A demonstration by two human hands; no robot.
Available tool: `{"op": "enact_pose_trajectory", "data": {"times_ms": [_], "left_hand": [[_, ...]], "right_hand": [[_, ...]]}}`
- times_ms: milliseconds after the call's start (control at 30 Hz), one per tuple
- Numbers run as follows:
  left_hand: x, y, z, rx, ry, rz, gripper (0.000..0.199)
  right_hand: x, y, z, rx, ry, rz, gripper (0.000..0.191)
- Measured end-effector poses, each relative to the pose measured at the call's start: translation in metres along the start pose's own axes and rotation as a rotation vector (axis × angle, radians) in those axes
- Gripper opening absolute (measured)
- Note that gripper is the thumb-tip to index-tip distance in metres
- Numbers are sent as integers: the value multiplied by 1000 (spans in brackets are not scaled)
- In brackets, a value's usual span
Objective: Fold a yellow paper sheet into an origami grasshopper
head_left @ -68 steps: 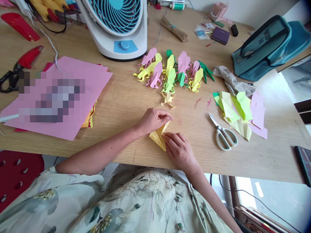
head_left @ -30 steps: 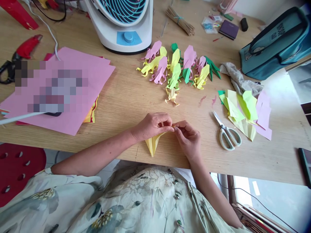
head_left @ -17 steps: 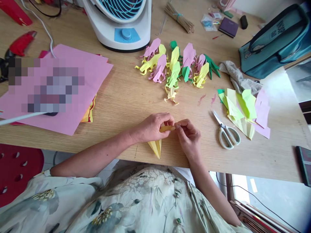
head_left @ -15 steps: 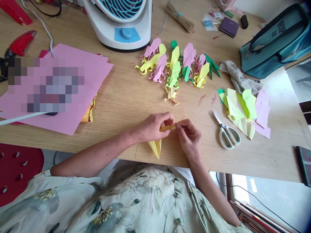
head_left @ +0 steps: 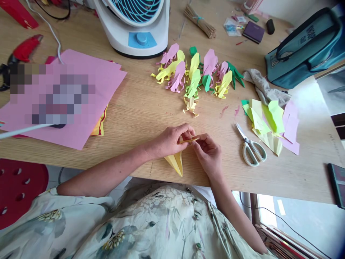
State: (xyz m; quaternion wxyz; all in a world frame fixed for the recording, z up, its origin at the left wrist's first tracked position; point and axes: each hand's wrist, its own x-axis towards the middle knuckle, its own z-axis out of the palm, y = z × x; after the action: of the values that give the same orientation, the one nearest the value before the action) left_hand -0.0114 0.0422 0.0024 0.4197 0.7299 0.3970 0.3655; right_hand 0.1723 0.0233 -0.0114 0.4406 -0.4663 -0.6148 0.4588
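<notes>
A folded yellow paper point(head_left: 175, 162) is held between my two hands above the table's near edge. My left hand point(head_left: 176, 138) is closed on it, partly hiding its upper part; a pointed end hangs out below the fingers toward me. My right hand point(head_left: 207, 151) pinches a narrow strip-like part of the same paper, thumb against forefinger, right beside the left fingertips. Beyond the hands stands a small pale-yellow origami figure point(head_left: 190, 104), in front of a group of pink, yellow and green origami figures point(head_left: 193, 77).
White-handled scissors point(head_left: 253, 151) lie right of my hands, with loose paper pieces point(head_left: 269, 122) behind them. Pink sheets point(head_left: 105, 82) are stacked at left. A fan point(head_left: 137, 36) stands at the back, a teal bag point(head_left: 302, 54) at back right. A phone point(head_left: 336, 183) sits at the right edge.
The paper's lower point has swung slightly to the right. My right hand has shifted a little left, closer to the left fingers; both still hold the paper.
</notes>
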Motion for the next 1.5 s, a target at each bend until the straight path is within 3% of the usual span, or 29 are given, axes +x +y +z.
{"op": "enact_pose_trajectory", "data": {"times_ms": [433,633,800,1033,1133,1233,1367,1500], "left_hand": [[1,0,3,58,8,15,27],[0,4,2,127,-31,0,35],[1,2,3,94,-44,-15,31],[3,-1,-5,174,-13,136,31],[-6,7,-17,283,36,202,19],[-26,15,-24,391,-53,213,6],[-55,17,-20,514,-120,226,12],[-67,12,-13,716,-136,337,30]], "right_hand": [[-1,2,1,-20,41,15,11],[-2,-1,2,-182,153,-59,6],[-3,2,0,-181,108,-95,4],[-2,0,-2,-266,145,-215,3],[-2,-6,-3,-320,161,-262,4],[-3,-13,-5,-392,131,-331,6],[-2,-22,-4,-486,32,-402,9],[2,-27,1,-541,-66,-438,9]]}}
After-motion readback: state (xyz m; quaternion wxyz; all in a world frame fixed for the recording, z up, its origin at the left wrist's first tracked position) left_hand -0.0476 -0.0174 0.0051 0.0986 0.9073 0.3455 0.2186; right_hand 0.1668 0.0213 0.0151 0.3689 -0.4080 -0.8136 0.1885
